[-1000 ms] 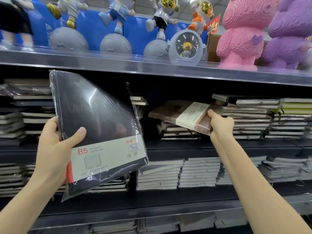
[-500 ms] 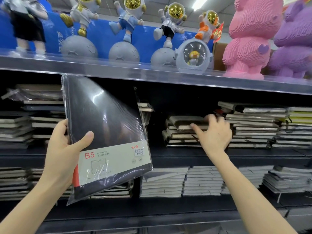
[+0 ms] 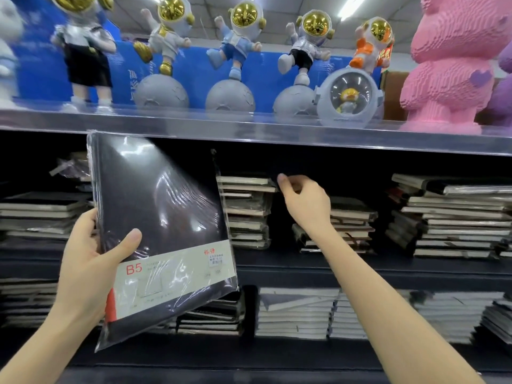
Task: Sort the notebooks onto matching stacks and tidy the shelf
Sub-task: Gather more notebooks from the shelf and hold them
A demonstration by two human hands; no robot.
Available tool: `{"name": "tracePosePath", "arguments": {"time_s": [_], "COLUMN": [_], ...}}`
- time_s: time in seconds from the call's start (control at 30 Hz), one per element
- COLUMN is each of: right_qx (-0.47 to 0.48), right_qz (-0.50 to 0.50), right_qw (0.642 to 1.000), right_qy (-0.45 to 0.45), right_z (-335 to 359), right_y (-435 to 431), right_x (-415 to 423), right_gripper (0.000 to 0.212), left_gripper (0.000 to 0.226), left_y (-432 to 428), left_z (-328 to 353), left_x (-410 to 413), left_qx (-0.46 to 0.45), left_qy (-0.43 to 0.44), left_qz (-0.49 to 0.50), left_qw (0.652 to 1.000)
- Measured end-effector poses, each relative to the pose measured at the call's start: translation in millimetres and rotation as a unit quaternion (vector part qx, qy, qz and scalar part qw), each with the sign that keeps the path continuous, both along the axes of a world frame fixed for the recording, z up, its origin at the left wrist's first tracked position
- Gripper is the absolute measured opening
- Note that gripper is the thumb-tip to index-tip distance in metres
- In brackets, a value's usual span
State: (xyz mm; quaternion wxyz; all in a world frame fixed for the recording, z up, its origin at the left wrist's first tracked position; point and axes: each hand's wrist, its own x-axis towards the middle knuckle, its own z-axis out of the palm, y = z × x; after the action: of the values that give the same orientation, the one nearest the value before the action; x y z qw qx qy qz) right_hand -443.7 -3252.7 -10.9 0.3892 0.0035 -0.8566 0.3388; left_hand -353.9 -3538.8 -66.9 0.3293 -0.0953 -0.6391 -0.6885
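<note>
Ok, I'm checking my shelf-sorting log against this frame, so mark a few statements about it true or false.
1. The left hand grips a plastic-wrapped black notebook marked B5. True.
2. The right hand carries a brown notebook. False: it carries none and reaches the top of a notebook stack on the middle shelf.
3. Astronaut figures stand on the top shelf. True.
4. The pink bear stands at the top shelf's left end. False: it stands at the right end.

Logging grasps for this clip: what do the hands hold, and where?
Left hand grips the dark plastic-wrapped B5 notebook by its lower left edge; right hand: unclear.
</note>
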Motion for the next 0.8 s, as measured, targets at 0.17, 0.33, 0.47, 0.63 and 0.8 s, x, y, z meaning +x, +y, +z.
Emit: {"name": "tracePosePath", "arguments": {"time_s": [0.17,0.33,0.47,0.63,0.8], "right_qx": [-0.033,-0.209,-0.280,-0.180,-0.223], "right_qz": [-0.005,0.057,0.072,0.007,0.008], "right_qw": [0.997,0.969,0.949,0.971,0.963], "right_qy": [-0.072,-0.118,-0.129,-0.159,-0.151], "right_z": [15.0,24.1,24.8,36.9,33.5], "right_y": [-33.8,-36.5,-33.4,-38.6,-51.7], "right_x": [-41.1,-53.9,-56.1,-44.2,-36.2], "right_gripper": [0.056,0.059,0.061,0.038,0.051], "left_gripper": [0.036,0.032,0.035,0.032,0.031], "left_y": [-18.5,-31.0,-32.9,-37.2,-36.3], "left_z": [-2.8,0.6,0.3,-3.7,-5.0], "left_x": [-1.8,-9.5,-12.3,-11.3,-10.0], "left_qx": [0.004,0.020,0.011,0.030,0.030], "left_qy": [0.009,0.003,0.010,0.004,0.001], "left_qz": [0.022,0.008,0.004,0.004,0.008], "left_qw": [1.000,1.000,1.000,1.000,1.000]}}
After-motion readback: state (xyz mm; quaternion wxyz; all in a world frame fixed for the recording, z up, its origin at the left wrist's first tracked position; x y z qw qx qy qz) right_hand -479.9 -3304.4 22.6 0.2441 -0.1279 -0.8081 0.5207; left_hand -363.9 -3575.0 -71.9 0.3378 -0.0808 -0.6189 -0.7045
